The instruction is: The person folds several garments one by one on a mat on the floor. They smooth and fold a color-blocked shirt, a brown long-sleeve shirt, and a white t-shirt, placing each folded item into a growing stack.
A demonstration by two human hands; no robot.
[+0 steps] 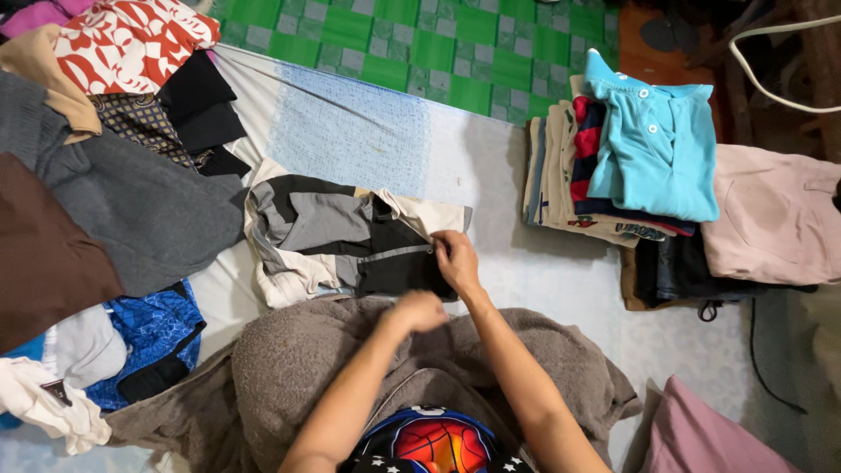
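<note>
A grey, black and cream jacket (326, 238) lies partly folded on the white sheet (368, 131) in front of me. My right hand (455, 260) pinches the jacket's right edge by its zipper. My left hand (419, 311) is curled shut at the jacket's near edge, gripping the black fabric there. A brownish-grey fleece blanket (289, 359) covers my lap just below both hands.
A heap of unfolded clothes (105, 175) fills the left side, with a blue garment (153, 328) near my knee. A folded stack topped by a turquoise shirt (653, 149) stands at the right, next to a pink garment (771, 219). A green checked mat (438, 44) lies beyond.
</note>
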